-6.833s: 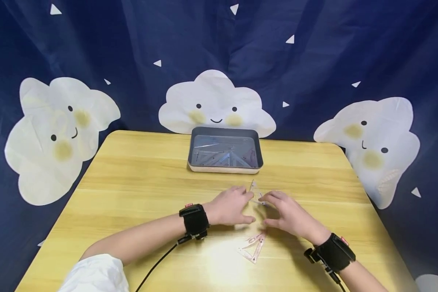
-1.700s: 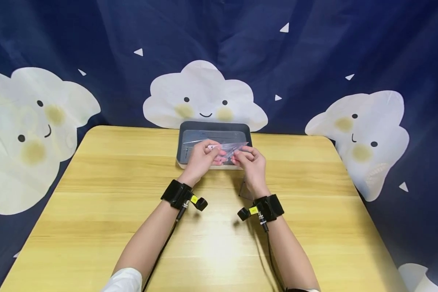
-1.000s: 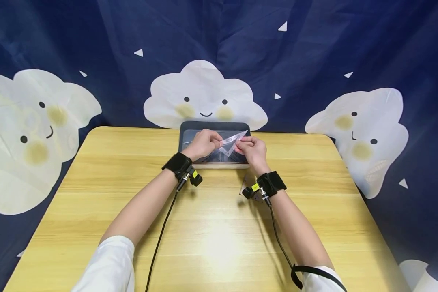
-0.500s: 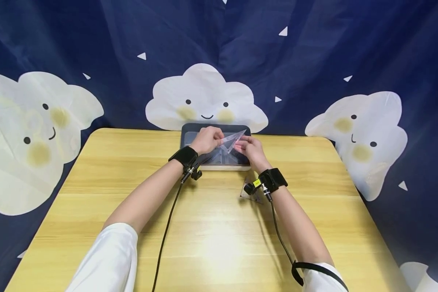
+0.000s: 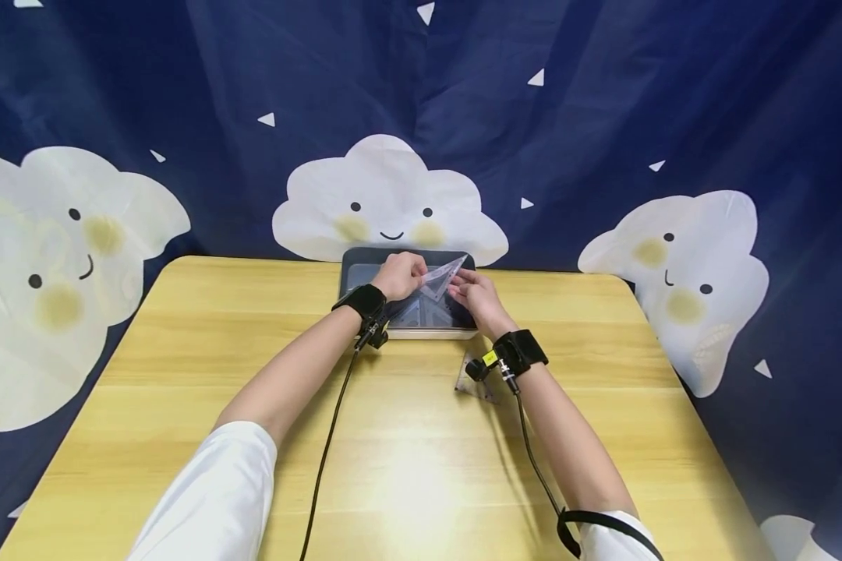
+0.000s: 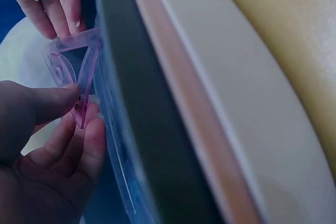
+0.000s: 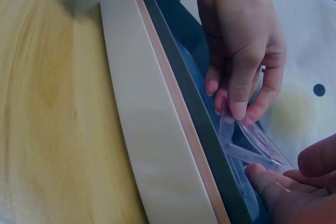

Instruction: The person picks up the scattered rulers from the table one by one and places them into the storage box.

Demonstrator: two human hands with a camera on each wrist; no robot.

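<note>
My left hand [image 5: 400, 274] pinches a clear pinkish set square [image 5: 440, 280] between thumb and fingers over a dark-lined box [image 5: 431, 334]. In the left wrist view the thumb presses on one corner of the set square [image 6: 85, 77], which stands tilted beside the box rim. My right hand [image 5: 480, 300] is at the opposite end, its fingers [image 6: 65, 11] extended with the tips right at the edge. In the right wrist view the set square [image 7: 247, 153] spans the gap between both hands. More clear drawing tools [image 5: 428, 314] lie in the box.
Another clear set square [image 5: 466, 383] lies on the wooden table [image 5: 365, 436] in front of the box, partly behind the right wrist camera [image 5: 477, 368]. Cables [image 5: 330, 444] run from both wrists. A blue cloud-print curtain [image 5: 568, 140] hangs behind the table.
Earlier both hands were over the table; the pink set square has since been lifted to the box. Over the last second it tilted, and the right fingers eased from a pinch.
</note>
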